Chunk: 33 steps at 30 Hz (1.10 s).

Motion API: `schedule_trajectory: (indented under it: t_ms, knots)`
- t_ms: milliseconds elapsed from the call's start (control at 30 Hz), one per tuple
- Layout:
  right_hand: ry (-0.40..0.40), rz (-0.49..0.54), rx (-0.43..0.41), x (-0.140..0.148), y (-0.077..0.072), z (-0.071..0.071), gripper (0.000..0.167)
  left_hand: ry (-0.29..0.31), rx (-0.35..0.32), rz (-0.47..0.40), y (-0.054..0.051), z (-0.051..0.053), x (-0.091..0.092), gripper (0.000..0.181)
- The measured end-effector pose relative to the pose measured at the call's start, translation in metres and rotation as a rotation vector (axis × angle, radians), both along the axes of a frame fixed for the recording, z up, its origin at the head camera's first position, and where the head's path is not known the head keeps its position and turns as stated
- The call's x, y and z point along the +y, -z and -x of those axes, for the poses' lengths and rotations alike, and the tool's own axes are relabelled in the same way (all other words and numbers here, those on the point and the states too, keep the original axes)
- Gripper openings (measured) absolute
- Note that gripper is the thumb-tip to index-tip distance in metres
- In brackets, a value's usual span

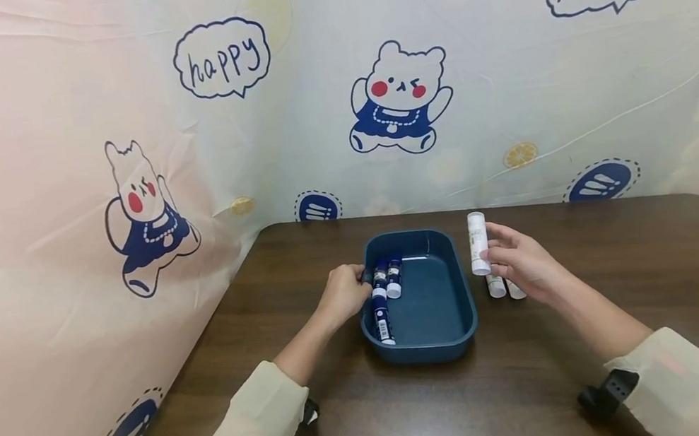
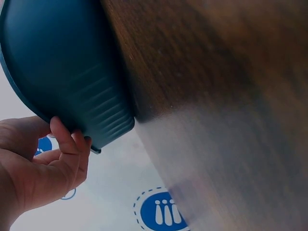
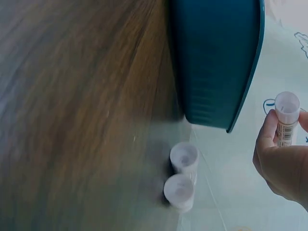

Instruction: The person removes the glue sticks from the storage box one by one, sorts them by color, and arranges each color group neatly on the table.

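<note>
At the far left, a printed cloth (image 1: pixel 31 173) hung along the worktop's left edge and ran on behind its far edge, with cartoon bears and the word "happy" in bubbles. A pale left sleeve (image 1: pixel 249 420) reached in over the near left part of the worktop (image 1: pixel 358 423), a dark band (image 1: pixel 309 412) at its cuff. The left hand (image 1: pixel 346 293) gripped the left rim of a dark blue bin (image 1: pixel 424 353), thumb and fingers meeting at the edge.

Inside the bin, three blue tubes lay along its left wall: one (image 1: pixel 379 280) and another (image 1: pixel 394 278) side by side toward the far left corner, and a third (image 1: pixel 382 320), barcode up, toward the near left corner.

Just outside the bin's right rim, a white tube (image 1: pixel 477 236) stood nearly upright in the air, pinched by the right hand (image 1: pixel 523 263), well apart from the left. Beneath that hand, two white tubes (image 1: pixel 505 288) lay close together on the worktop by the bin's right side, their far parts hidden. Nearer the worktop's right edge came a black wrist strap (image 1: pixel 607 393) and the pale right sleeve (image 1: pixel 679 371).
</note>
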State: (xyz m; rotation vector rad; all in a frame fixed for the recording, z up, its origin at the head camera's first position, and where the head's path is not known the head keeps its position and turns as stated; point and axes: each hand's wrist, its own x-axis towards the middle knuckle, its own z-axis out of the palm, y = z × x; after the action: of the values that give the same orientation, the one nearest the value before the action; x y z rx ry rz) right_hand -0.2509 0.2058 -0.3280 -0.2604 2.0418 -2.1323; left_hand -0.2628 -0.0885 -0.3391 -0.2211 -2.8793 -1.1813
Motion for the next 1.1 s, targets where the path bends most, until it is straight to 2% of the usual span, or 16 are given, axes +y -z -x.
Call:
schedule_trajectory:
  t_ms: [267, 700, 967, 1100]
  knots:
    - [0.038, -0.071, 0.021, 0.021, 0.001, 0.003, 0.072, -0.002, 0.009, 0.013, 0.000, 0.000, 0.000, 0.041]
    - [0.008, -0.038, -0.061, 0.056, 0.006, 0.008, 0.076, -0.007, 0.010, 0.017, 0.000, 0.000, -0.001, 0.040]
    - [0.022, -0.161, -0.059, 0.069, 0.010, 0.011, 0.075, -0.005, 0.008, 0.012, 0.000, 0.000, -0.001, 0.040]
    - [0.044, -0.264, -0.041, 0.073, 0.011, 0.013, 0.073, -0.008, -0.001, 0.003, 0.000, 0.000, 0.000, 0.041]
